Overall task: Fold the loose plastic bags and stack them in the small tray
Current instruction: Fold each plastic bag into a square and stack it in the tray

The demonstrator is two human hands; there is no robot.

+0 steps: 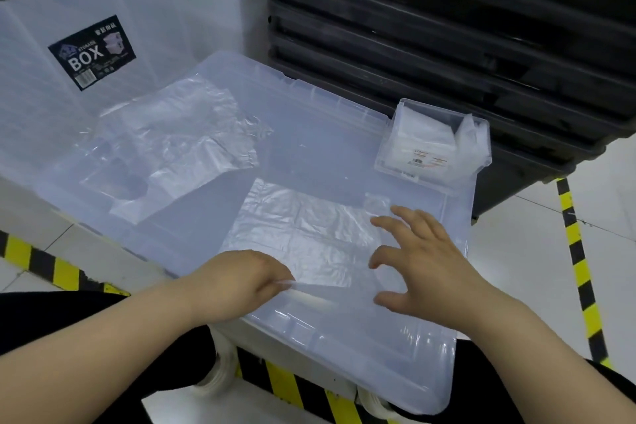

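Left hand (242, 282) pinching near edge of flat clear plastic bag (309, 231) on translucent storage-box lid (327, 141), right hand (423, 268) spread open just over bag's right side: best to pin there, fold square, crease firmly before small clear tray (426, 181).

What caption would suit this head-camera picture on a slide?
Left hand pinches a flat bag on a lid, right hand open over it, tray beyond.
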